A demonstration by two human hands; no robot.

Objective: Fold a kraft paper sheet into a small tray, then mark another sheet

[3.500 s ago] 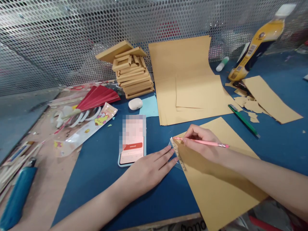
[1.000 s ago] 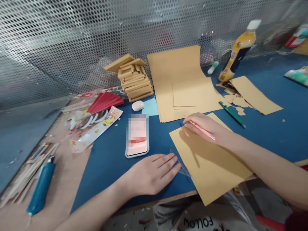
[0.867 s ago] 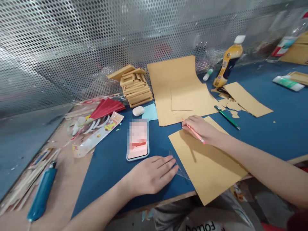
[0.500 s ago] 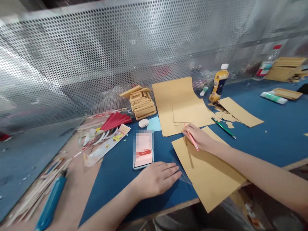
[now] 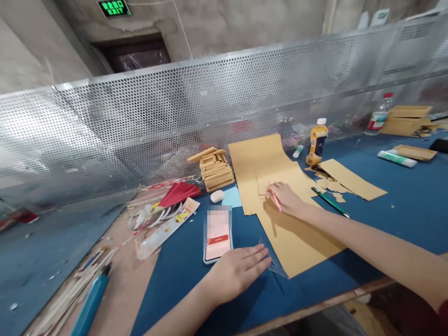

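Note:
My left hand [image 5: 240, 273] lies flat, its fingers stretched out over the edge of a clear thin plastic piece [image 5: 275, 261], perhaps a set square. Beside the wrist is a phone [image 5: 219, 249] with a pinkish screen, partly blurred. My right hand [image 5: 287, 199] is closed around a slim pink pencil [image 5: 276, 201], its tip pointing away from me. Beneath that hand is a sheet of tan kraft paper [image 5: 294, 254]. Its far end meets a larger kraft sheet [image 5: 254, 151] that curls up against the mesh, with a smaller piece [image 5: 262, 179] on it.
A perforated metal screen [image 5: 196, 102] runs behind the blue tabletop. Near it stand stacked cardboard pieces [image 5: 217, 175] and a yellow bottle [image 5: 317, 142]. A green pen [image 5: 331, 202] and paper scraps [image 5: 332, 185] lie right; a teal-handled tool [image 5: 91, 301] and red paper [image 5: 180, 192] lie left.
The view has tilted upward. The near kraft sheet has slid away from me; its near corner, which overhung the table edge, now lies on the tabletop. My right hand still grips the pencil.

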